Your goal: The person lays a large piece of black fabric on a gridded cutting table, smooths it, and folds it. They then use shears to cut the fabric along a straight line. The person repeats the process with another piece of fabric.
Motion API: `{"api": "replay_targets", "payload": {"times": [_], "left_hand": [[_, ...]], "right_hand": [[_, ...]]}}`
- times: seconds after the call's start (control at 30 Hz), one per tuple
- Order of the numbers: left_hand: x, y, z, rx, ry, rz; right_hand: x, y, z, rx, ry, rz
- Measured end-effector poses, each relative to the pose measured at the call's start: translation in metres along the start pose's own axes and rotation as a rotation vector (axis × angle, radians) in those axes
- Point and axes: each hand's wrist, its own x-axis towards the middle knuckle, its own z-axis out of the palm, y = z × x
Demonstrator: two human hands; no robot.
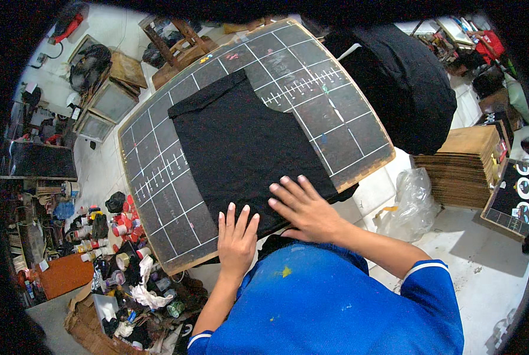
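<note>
A black garment (246, 148), its kind hard to make out, lies spread over a dark board (158, 219) marked with white grid lines and ruler ticks. One far edge of the cloth is folded over. At the near edge, my left hand (237, 239) rests flat on the fabric with its fingers stretched out. To its right, my right hand (304, 212) lies on the same cloth, fingers spread and palm down. Neither hand grips anything. Part of the near hem hangs past the board's edge by my body.
Beyond the board's right side stands a large black-covered bulk (400, 83). A stack of brown boards (460, 165) and a clear plastic bag (409, 204) are on the right. Several jars (122, 228) and a heap of litter (152, 296) lie at left. Wooden frames (107, 100) lean farther back.
</note>
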Motion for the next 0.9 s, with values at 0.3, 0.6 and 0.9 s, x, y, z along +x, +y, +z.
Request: {"api": "replay_targets", "payload": {"times": [0.3,0.6,0.9], "left_hand": [[0.014,-0.003,-0.013,-0.109,0.024,0.022],[0.008,0.005,-0.004,-0.091,-0.010,0.014],[0.085,0.057,0.047,-0.035,0.040,0.179]], "right_hand": [[0.002,0.022,0.002,-0.271,0.111,-0.153],[-0.046,0.081,-0.037,-0.293,0.075,-0.208],[-0.028,0.093,-0.048,-0.136,0.170,-0.241]]}}
